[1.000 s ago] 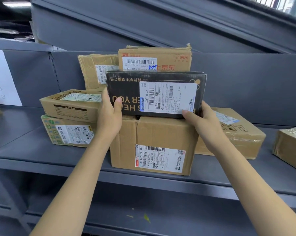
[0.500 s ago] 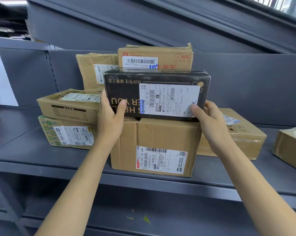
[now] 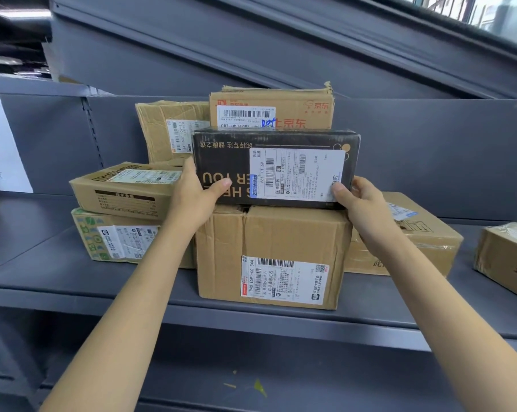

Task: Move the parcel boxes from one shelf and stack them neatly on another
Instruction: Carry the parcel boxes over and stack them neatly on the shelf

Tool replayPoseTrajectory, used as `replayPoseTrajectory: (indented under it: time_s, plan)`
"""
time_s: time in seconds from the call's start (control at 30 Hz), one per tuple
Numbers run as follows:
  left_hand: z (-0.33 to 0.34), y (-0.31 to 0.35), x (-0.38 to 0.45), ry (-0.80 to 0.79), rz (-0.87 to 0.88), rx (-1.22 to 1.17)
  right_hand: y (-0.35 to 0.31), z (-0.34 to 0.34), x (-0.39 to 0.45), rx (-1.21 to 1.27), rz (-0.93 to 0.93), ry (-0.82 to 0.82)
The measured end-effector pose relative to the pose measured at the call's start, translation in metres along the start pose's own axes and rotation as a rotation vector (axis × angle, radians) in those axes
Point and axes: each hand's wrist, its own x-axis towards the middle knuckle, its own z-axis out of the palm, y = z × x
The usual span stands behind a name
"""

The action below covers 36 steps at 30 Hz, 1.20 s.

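A black parcel box (image 3: 221,162) with a white label sits on top of a large brown carton (image 3: 293,233) in the middle of the grey shelf (image 3: 58,272). My left hand (image 3: 196,194) grips its left end, thumb across the front face. At the right end, my right hand (image 3: 361,200) holds the lower corner with its thumb on the label. Behind the black box stand a brown carton with red print (image 3: 299,107) and a crumpled carton (image 3: 159,129).
Two flat cartons (image 3: 126,188) are stacked at the left. A taped carton (image 3: 424,233) lies right of the large one, and another carton (image 3: 507,257) sits at the far right edge. A lower shelf (image 3: 251,382) runs beneath; a white paper sign (image 3: 1,144) hangs at left.
The black box has been settled slightly onto the large carton, with both hands staying on its ends. The view has shifted a little.
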Motion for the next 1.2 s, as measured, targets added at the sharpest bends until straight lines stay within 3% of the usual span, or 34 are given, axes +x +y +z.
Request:
replayPoseTrajectory:
  time_s: [0.2,0.37,0.47,0.57,0.7,0.83,0.93,1.07,1.2]
  plan:
    - [-0.006,0.003,-0.008,-0.003,-0.027,-0.046,-0.004,-0.003,-0.009,0.111,0.067,-0.036]
    - [-0.008,0.012,-0.023,0.066,0.038,0.041,0.006,-0.01,-0.03,0.002,-0.007,0.11]
    - [-0.005,0.017,-0.034,0.222,0.233,0.173,0.019,-0.031,-0.038,-0.236,-0.154,0.242]
    - [0.015,0.025,-0.05,0.289,0.456,0.289,0.031,-0.064,-0.039,-0.398,-0.136,0.336]
    - [0.068,0.036,-0.078,0.202,0.856,0.315,0.042,-0.107,-0.039,-0.631,-0.115,0.387]
    - [0.118,0.052,-0.104,0.037,1.036,0.218,0.056,-0.154,-0.048,-0.883,-0.108,0.402]
    - [0.149,0.06,-0.121,-0.108,1.066,0.148,0.068,-0.195,-0.057,-1.048,-0.064,0.467]
    - [0.19,0.062,-0.137,-0.251,0.978,0.096,0.083,-0.249,-0.065,-1.217,0.216,0.543]
    - [0.218,0.058,-0.151,-0.381,0.877,0.111,0.099,-0.277,-0.071,-1.005,0.443,0.441]
